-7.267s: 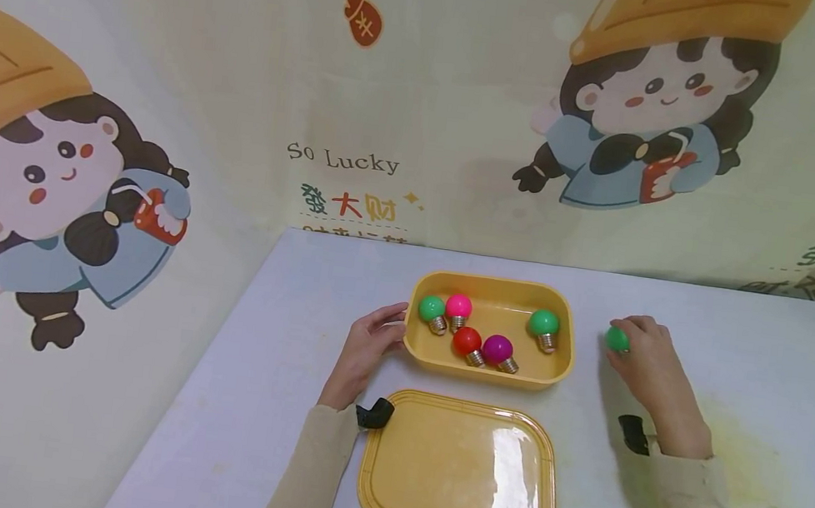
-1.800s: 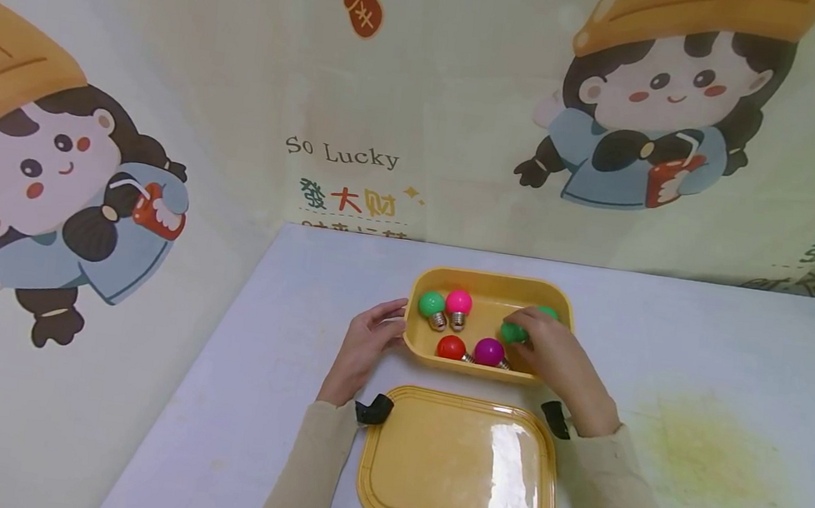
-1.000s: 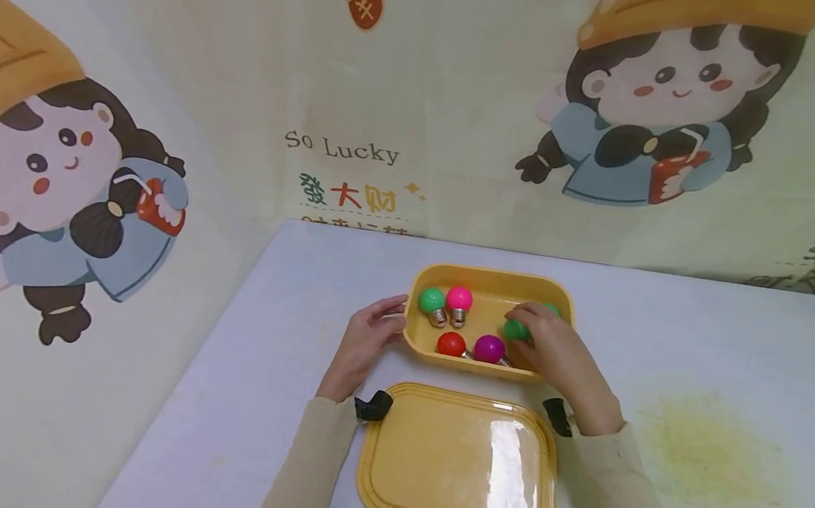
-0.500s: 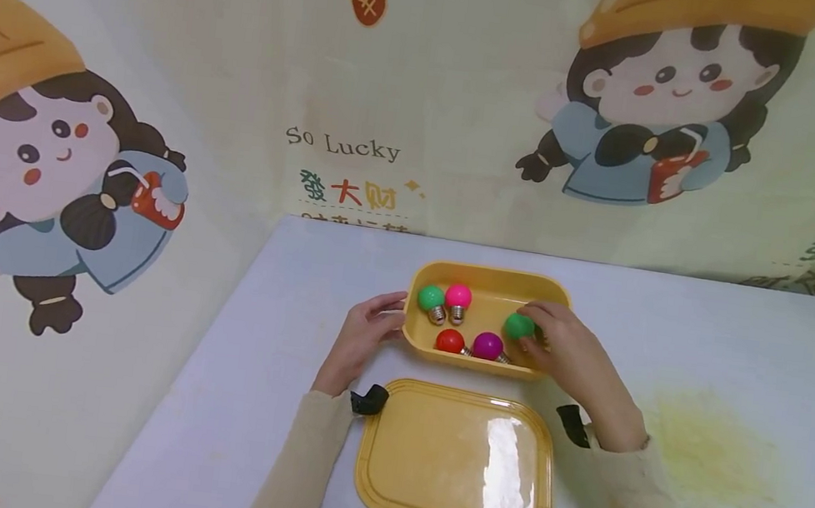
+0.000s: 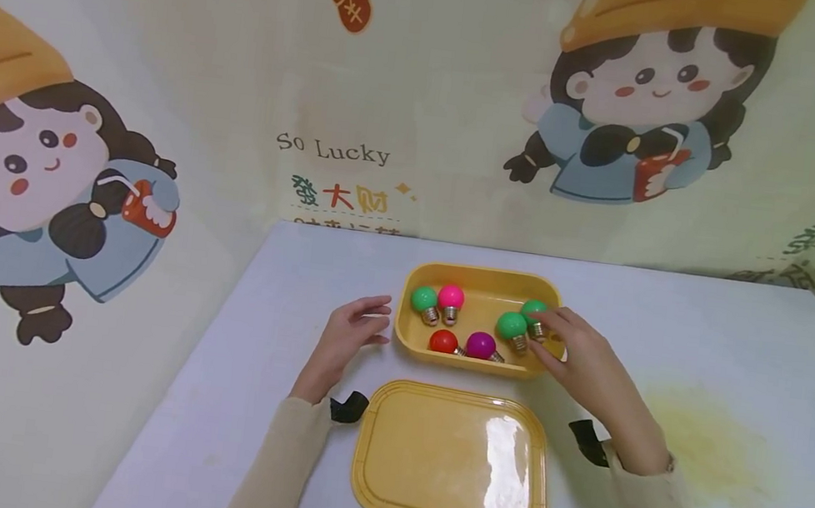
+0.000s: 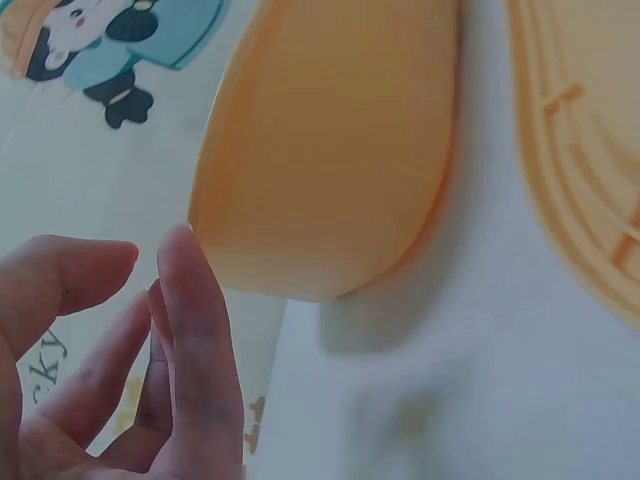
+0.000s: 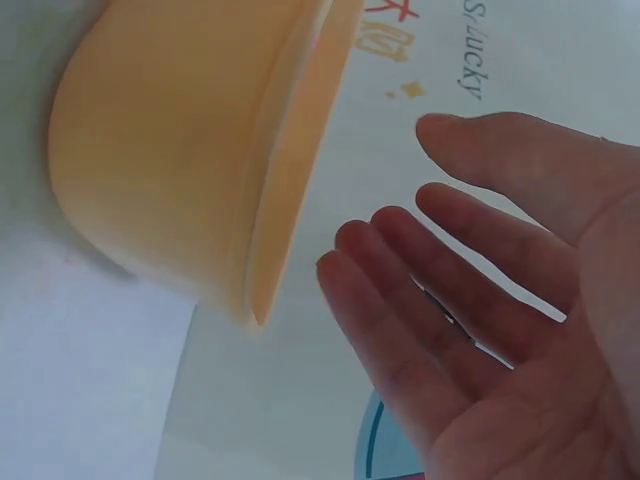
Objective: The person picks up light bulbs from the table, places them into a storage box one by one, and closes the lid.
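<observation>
In the head view a yellow plastic box (image 5: 470, 365) holds several toy light bulbs with silver screw bases. At its left lie a green bulb (image 5: 424, 299) and a pink bulb (image 5: 451, 297); a red bulb (image 5: 443, 342) and a purple bulb (image 5: 481, 345) lie along the near wall. On the right, one green bulb (image 5: 512, 325) lies beside another green bulb (image 5: 535, 310). My right hand (image 5: 594, 372) hovers over the box's right end, fingers spread and holding nothing. Just off the left end is my left hand (image 5: 343, 341), fingers relaxed and holding nothing.
A flat yellow tray or lid (image 5: 448, 460) with a raised rim lies on the white table (image 5: 221, 434), nearer than the box. Right of these is a yellowish stain (image 5: 710, 448) on the tabletop. A printed cloth (image 5: 452, 125) hangs behind and at the left.
My right hand brought a green bulb from right of the box into it, let go there, and has drawn back rightward. My left hand has moved slightly away from the box's left end.
</observation>
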Available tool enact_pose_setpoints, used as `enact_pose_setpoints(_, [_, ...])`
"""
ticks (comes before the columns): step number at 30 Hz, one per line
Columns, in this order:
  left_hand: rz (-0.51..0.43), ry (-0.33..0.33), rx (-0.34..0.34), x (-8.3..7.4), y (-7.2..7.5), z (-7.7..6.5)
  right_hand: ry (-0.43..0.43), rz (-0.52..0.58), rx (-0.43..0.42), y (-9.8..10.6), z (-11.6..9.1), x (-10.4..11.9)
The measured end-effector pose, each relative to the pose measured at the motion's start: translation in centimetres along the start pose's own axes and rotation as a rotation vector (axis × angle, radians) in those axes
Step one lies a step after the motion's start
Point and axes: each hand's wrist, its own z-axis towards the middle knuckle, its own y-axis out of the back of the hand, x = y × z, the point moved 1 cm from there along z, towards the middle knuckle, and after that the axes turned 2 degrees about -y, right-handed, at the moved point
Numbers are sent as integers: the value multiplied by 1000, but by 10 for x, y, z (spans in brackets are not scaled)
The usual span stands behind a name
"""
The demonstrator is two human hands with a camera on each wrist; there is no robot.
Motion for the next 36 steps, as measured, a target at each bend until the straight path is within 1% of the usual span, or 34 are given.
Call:
enact_pose_setpoints(4, [24,9,17,-5,2,-8,-28,38,-14,4,-9,0])
enact_pose_setpoints(9, [49,12,32,-12,1,-19,-27,62,-37,8,-20,-1])
enact_pose_setpoints(13, [85,25,37,-15,3,-26,-42,87,-31,9,-28,-2])
enact_pose_setpoints(18, [130,52,48,-18,8,-37,-84,136,-14,11,-36,0])
enact_pose_setpoints(22, [149,71,50,-15,11,-45,-108,153,-7,12,-43,2])
enact_pose_setpoints(27, [171,95,58,-9,13,-52,-112,163,-17,11,-51,0])
enact_pose_setpoints(32, [192,104,63,-5,14,-57,-115,160,-20,8,-60,-5])
enact_pose_setpoints(36, [234,104,67,-3,14,-59,-118,167,-5,5,-68,-9])
